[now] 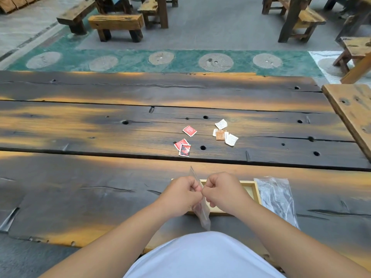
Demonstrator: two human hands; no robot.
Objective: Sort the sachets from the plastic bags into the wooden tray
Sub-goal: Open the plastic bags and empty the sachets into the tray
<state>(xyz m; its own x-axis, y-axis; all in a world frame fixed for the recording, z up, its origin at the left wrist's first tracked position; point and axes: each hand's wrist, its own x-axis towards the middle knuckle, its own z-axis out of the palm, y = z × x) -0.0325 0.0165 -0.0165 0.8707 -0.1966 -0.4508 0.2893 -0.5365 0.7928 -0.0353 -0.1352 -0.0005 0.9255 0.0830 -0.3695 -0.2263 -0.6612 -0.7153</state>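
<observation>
Both my hands hold one small clear plastic bag (202, 214) upright over the wooden tray (253, 189). My left hand (181, 192) and my right hand (221, 190) are fisted, pinching the bag's top edge between them. The tray is mostly hidden behind my hands; the part that shows holds nothing. Three red sachets (189, 130) (180, 144) (184, 150) lie loose on the table beyond the tray. To their right sits a cluster of white sachets (221, 124) (231, 139) and a brown sachet (220, 135).
A second clear plastic bag (276, 195) lies flat right of the tray. The dark plank table (100, 127) has holes and gaps between boards. Another wooden table (353, 109) stands at the right. Benches (116, 25) stand on the floor beyond.
</observation>
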